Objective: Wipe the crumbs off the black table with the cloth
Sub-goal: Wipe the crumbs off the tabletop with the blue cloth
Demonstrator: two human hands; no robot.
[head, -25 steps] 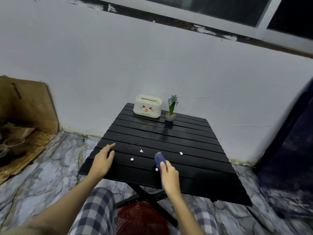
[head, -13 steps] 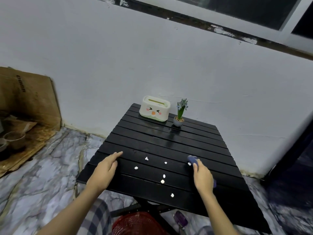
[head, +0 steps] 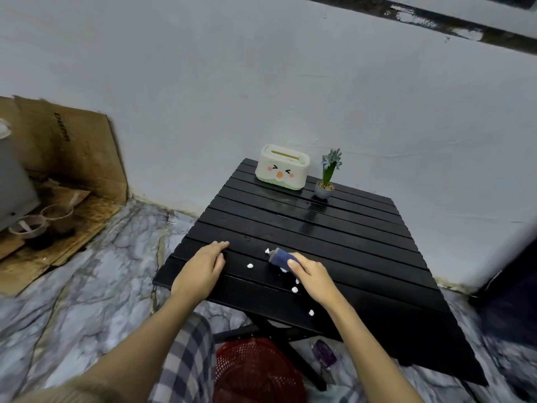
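The black slatted table (head: pixel 334 228) stands against the white wall. My right hand (head: pixel 315 277) presses a dark blue cloth (head: pixel 280 257) onto the near half of the tabletop, with a white crumb (head: pixel 267 251) touching the cloth's left end. More white crumbs lie nearby: one (head: pixel 250 266) to the left of the cloth, one (head: pixel 295 290) beside my right wrist, one (head: pixel 311 312) near the front edge. My left hand (head: pixel 203 270) rests flat on the table's near left corner, fingers together and holding nothing.
A white tissue box with a cartoon face (head: pixel 282 167) and a small potted plant (head: pixel 328 175) stand at the table's far edge. A red mesh basket (head: pixel 255 370) sits under the table's front. Cardboard (head: pixel 72 146) and cups (head: pixel 43 225) lie on the floor at left.
My right hand has swept the cloth leftward from the table's right side toward the middle, pushing crumbs along. My left hand has stayed on the near left corner.
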